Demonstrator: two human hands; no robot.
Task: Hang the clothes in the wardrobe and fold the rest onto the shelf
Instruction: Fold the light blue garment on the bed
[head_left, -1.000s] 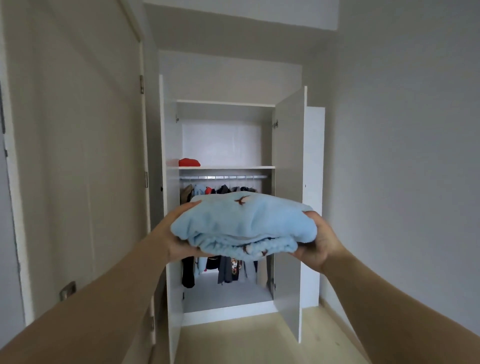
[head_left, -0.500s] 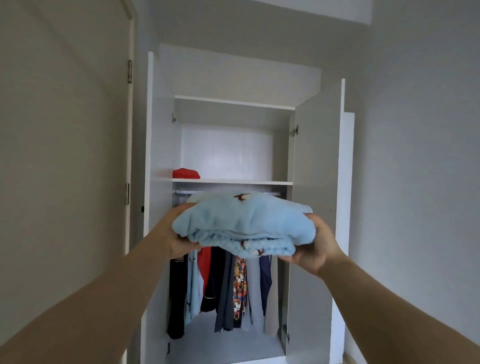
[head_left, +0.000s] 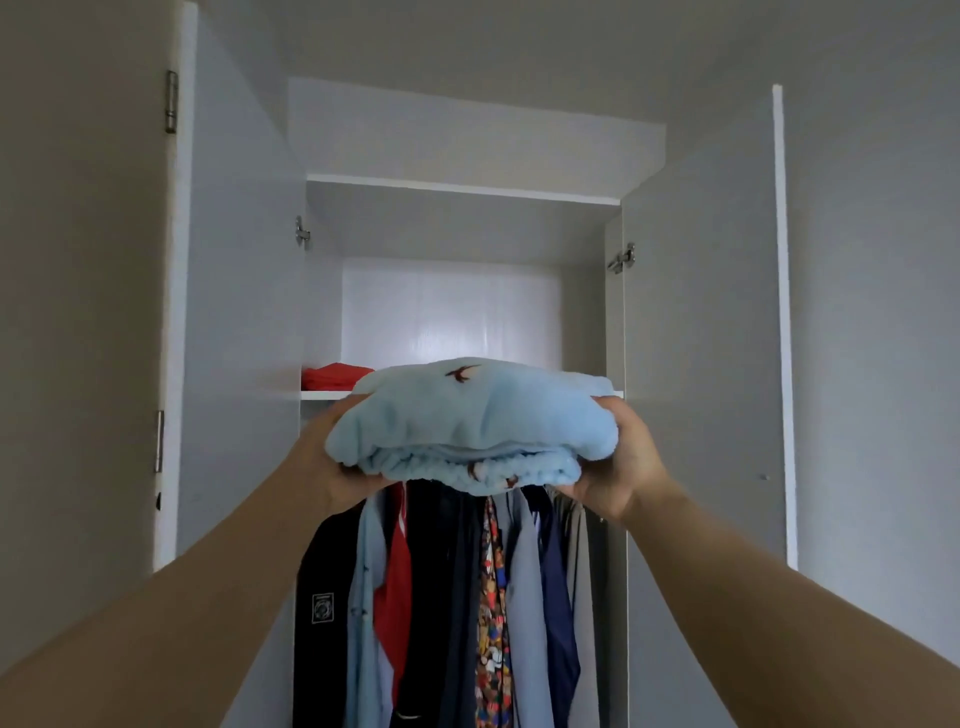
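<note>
A folded light-blue fleece garment (head_left: 475, 421) with small brown marks is held up in front of the open wardrobe, at the height of the white shelf (head_left: 324, 395). My left hand (head_left: 332, 467) grips its left end from below and my right hand (head_left: 621, 467) grips its right end. The bundle hides most of the shelf's front edge. A folded red garment (head_left: 332, 375) lies on the shelf at the left. Several clothes (head_left: 467, 597) hang below the bundle, among them black, red, patterned, blue and grey ones; the rail is hidden.
The left wardrobe door (head_left: 234, 312) and the right wardrobe door (head_left: 701, 338) stand open on either side. The shelf compartment is bright at the back, with room to the right of the red garment. A grey wall (head_left: 878, 312) runs along the right.
I have come closer to the wardrobe and the view has tilted upward. The blue bundle has risen from rail height to shelf height, both hands still gripping it.
</note>
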